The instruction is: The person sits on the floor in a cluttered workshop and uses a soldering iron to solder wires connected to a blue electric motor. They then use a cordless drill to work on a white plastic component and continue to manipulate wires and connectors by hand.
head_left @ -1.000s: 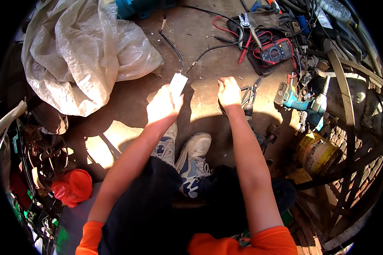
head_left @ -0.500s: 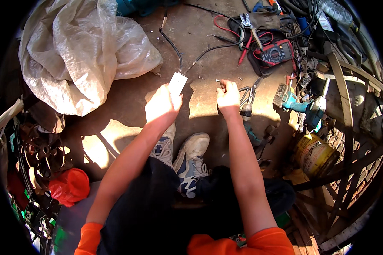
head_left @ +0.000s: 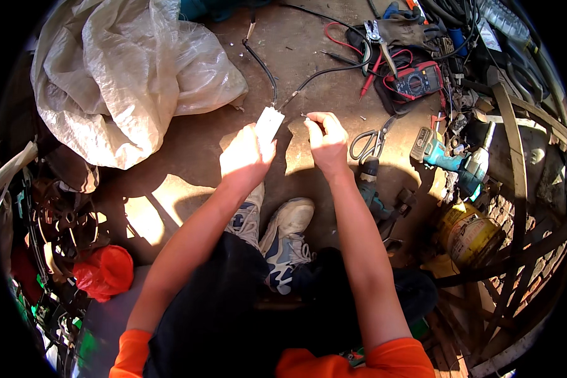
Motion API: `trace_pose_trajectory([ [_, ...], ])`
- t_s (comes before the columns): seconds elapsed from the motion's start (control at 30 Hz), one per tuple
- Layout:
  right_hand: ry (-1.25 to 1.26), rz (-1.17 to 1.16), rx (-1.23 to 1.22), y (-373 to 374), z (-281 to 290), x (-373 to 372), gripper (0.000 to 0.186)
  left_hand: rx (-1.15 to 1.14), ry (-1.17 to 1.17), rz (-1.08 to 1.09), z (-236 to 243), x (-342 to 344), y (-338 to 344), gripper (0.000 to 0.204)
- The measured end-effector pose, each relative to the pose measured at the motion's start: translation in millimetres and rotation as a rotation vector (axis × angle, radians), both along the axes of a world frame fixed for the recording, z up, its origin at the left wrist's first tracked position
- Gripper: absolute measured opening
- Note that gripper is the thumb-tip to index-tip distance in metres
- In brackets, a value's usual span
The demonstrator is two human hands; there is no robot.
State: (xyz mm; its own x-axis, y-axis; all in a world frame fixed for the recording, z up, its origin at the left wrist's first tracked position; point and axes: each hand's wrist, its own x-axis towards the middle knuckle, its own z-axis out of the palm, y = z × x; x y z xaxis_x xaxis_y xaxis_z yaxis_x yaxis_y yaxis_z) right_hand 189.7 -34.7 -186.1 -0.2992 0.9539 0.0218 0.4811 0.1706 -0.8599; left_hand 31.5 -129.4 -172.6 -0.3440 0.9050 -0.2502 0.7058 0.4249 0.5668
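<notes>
My left hand (head_left: 244, 157) is closed on a small white rectangular piece (head_left: 270, 124), with black cables (head_left: 318, 75) running to its upper end. Just right of that piece, my right hand (head_left: 326, 142) pinches a small thin metal item (head_left: 304, 116), like a screw, between thumb and forefinger. Scissors (head_left: 372, 143) with dark loop handles lie just right of my right hand. Above them are a red-and-black multimeter (head_left: 419, 85) with red and black leads and a pair of pliers (head_left: 372, 33).
A crumpled translucent sheet (head_left: 116, 79) fills the upper left. Teal power drills (head_left: 447, 154), a yellow bucket (head_left: 466, 235) and wooden strips (head_left: 510, 126) crowd the right. A red plastic bag (head_left: 104, 272) lies among metal parts at left. My shoes (head_left: 283, 227) are below my hands.
My right hand has moved left, nearer the white piece, with its fingertips raised and the small item now showing between them. My left hand has shifted slightly right with the white piece.
</notes>
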Motion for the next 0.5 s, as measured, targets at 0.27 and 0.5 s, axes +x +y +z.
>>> trace_pose_trajectory([
  [0.27, 0.179, 0.016, -0.134, -17, 4, -42, 0.009, 0.087, 0.035, -0.013, -2, 2, 0, 0.044],
  [0.5, 0.242, -0.117, -0.481, -13, 10, -47, 0.012, 0.112, 0.107, -0.006, 0, 4, 0, 0.046],
])
